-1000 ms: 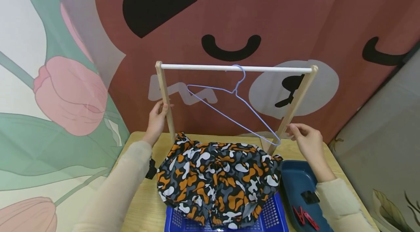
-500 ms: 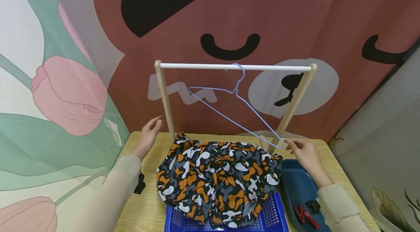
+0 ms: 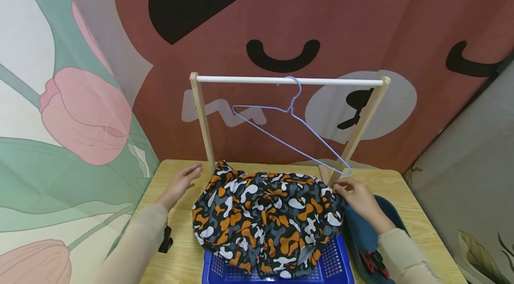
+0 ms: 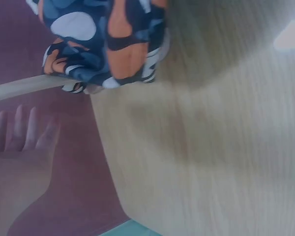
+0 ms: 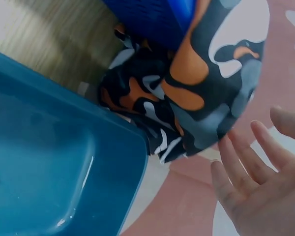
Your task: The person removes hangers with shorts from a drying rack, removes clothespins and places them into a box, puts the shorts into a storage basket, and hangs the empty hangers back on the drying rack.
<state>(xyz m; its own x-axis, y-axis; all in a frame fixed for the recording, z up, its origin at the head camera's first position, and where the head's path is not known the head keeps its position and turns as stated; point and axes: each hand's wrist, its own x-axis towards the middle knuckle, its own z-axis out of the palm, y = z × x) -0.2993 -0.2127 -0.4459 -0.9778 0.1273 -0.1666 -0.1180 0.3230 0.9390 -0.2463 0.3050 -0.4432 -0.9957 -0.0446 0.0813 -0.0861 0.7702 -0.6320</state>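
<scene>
A garment [image 3: 267,221] with an orange, black, grey and white camouflage print lies heaped over a blue basket [image 3: 210,270]. My left hand [image 3: 179,186] is beside its left side, fingers extended and apart from the cloth; the left wrist view shows the same hand [image 4: 22,152] with nothing in it. At the garment's upper right corner is my right hand [image 3: 361,201]. In the right wrist view its fingers [image 5: 241,164] reach the cloth's edge without curling round it. Above, a thin blue hanger [image 3: 287,141] hangs from a white rail [image 3: 245,80].
Wooden posts, left [image 3: 204,123] and right [image 3: 363,123], hold up the rail behind the garment. A teal tray [image 3: 357,226] with red clothespins [image 3: 367,259] stands at the right, partly under my right forearm. Everything stands on a wooden table [image 3: 184,239] against a printed backdrop.
My left hand has left the left post and come down beside the garment. My right hand has moved down and left from near the right post to the garment's corner. The hanger has swung slightly.
</scene>
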